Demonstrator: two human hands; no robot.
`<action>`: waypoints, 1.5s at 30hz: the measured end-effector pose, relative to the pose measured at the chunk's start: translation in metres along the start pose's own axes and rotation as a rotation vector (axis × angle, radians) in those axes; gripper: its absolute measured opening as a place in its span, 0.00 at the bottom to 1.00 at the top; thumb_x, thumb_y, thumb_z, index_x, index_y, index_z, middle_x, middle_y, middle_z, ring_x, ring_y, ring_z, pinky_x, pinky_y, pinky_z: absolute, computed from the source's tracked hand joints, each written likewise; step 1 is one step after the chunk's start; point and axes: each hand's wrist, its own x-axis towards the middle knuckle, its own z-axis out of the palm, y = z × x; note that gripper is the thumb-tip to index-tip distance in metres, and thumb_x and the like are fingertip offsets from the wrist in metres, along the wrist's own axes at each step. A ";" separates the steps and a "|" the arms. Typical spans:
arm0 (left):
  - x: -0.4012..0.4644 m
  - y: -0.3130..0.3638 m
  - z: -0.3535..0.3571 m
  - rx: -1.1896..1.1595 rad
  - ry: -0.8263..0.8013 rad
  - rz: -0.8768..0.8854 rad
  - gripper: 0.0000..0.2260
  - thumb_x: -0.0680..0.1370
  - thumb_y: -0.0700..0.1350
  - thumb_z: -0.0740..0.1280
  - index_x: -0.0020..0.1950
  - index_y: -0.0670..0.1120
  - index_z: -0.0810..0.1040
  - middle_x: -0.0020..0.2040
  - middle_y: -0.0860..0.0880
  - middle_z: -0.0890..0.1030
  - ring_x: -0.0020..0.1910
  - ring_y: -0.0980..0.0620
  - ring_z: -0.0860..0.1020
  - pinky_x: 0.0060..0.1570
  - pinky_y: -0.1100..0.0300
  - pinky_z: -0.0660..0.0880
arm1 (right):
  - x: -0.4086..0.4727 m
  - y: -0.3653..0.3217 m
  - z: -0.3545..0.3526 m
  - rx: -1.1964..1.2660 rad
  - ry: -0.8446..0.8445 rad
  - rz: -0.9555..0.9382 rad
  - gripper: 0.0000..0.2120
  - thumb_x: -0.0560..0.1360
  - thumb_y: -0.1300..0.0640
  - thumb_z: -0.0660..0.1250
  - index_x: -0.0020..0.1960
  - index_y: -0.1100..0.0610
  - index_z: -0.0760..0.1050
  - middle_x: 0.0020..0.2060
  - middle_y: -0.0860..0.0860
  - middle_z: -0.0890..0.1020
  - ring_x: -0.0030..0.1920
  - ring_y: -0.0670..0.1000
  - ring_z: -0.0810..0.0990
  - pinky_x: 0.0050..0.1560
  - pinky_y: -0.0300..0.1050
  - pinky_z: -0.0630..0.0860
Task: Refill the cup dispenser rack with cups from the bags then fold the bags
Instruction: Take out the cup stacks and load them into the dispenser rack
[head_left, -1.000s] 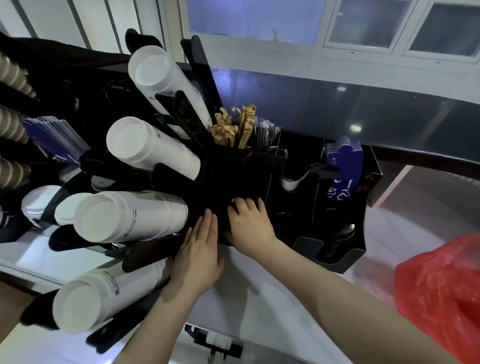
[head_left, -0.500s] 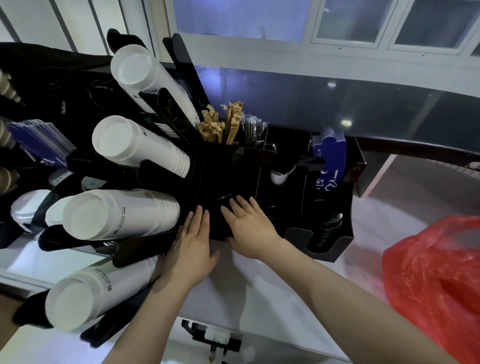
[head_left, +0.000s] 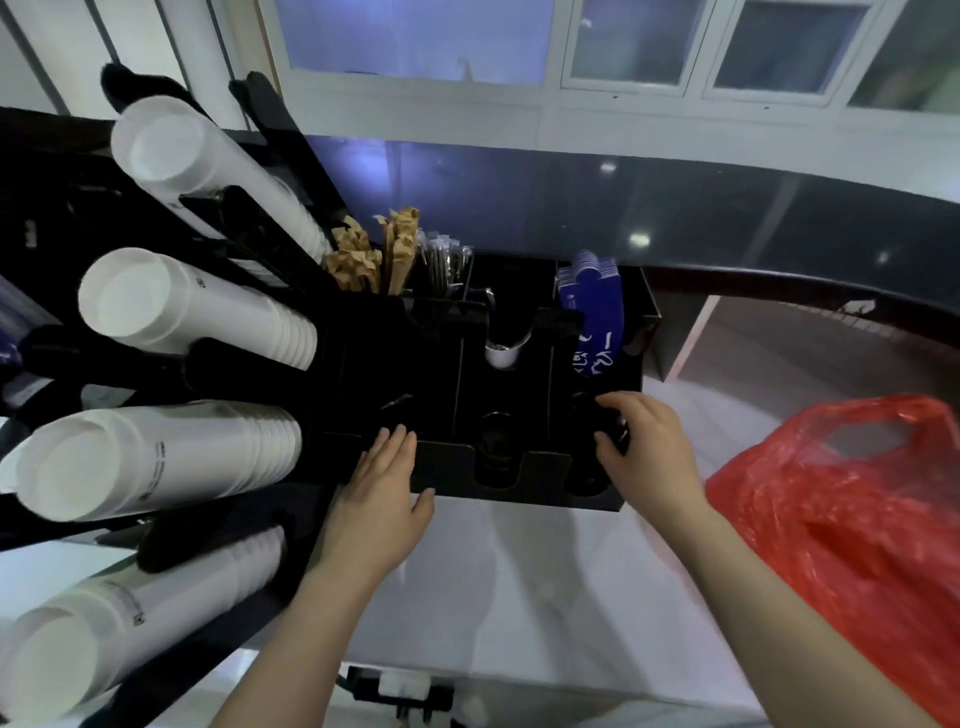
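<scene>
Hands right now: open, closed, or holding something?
Left hand: open, fingers flat on the black organizer.
Right hand: curled round the organizer's right front corner.

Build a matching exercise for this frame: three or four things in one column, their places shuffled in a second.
1. red plastic bag
2. white paper cup stacks
3. blue card sleeves
4. brown paper packets

a. far right compartment of the black organiser
b. lying in the rack at left
c. on the counter at right
d. upright behind the organiser's left end

Pairs: 1-c, 2-b, 3-a, 4-d

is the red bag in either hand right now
No, the red plastic bag lies loose beside the right forearm, while the left hand and right hand are both on the black organizer.
</scene>
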 end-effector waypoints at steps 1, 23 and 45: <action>0.001 0.002 0.001 -0.014 0.007 -0.015 0.29 0.79 0.49 0.62 0.78 0.46 0.55 0.78 0.52 0.53 0.77 0.56 0.47 0.73 0.59 0.51 | 0.000 0.007 -0.002 -0.014 -0.024 0.038 0.20 0.69 0.63 0.72 0.61 0.58 0.77 0.56 0.55 0.80 0.59 0.58 0.74 0.58 0.45 0.68; 0.009 0.010 0.000 -0.071 -0.079 -0.078 0.32 0.79 0.47 0.62 0.78 0.50 0.49 0.78 0.49 0.55 0.77 0.51 0.52 0.69 0.51 0.63 | 0.018 0.012 0.012 -0.419 -0.257 0.020 0.36 0.66 0.38 0.69 0.72 0.44 0.64 0.66 0.50 0.73 0.71 0.58 0.61 0.70 0.66 0.54; 0.014 0.005 -0.001 -0.066 -0.116 -0.087 0.31 0.79 0.49 0.63 0.78 0.52 0.50 0.78 0.49 0.55 0.76 0.51 0.55 0.66 0.53 0.65 | 0.023 0.002 -0.002 -0.339 -0.279 0.046 0.41 0.65 0.40 0.73 0.72 0.36 0.56 0.67 0.55 0.69 0.72 0.60 0.57 0.67 0.75 0.39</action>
